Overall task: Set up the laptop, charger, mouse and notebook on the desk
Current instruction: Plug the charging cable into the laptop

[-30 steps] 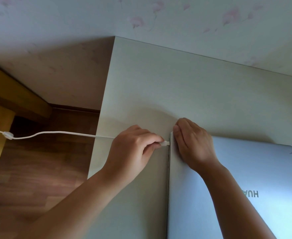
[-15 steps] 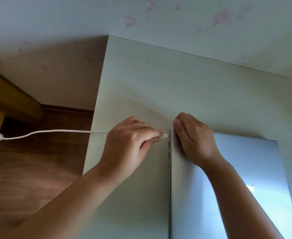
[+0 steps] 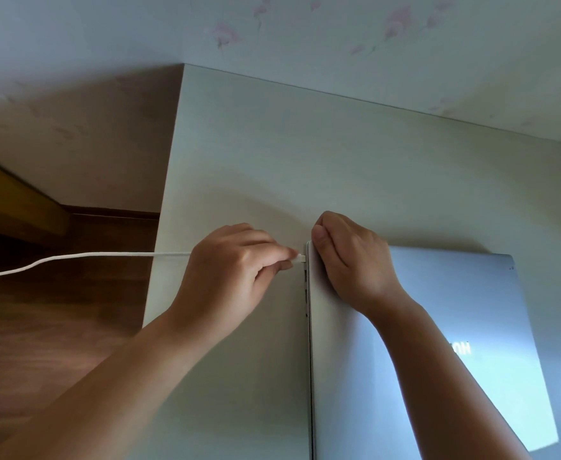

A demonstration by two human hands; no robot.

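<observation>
Item: closed laptop point(image 3: 454, 343), flat on the pale bench point(image 3: 305, 154), lower right of frame. Change noted: the white charger plug point(image 3: 300, 258), a short gap from the laptop's left edge a second ago, now sits right at the top port; seating appears imminent, though full insertion cannot be told. Left hand point(image 3: 236, 277): fingers pinched shut on the plug, cable point(image 3: 106, 257) trailing off to the left edge of frame. Right hand point(image 3: 352, 260): fingers curled, pressing down on the laptop's upper left corner, holding nothing. Mouse, notebook: not in view.
</observation>
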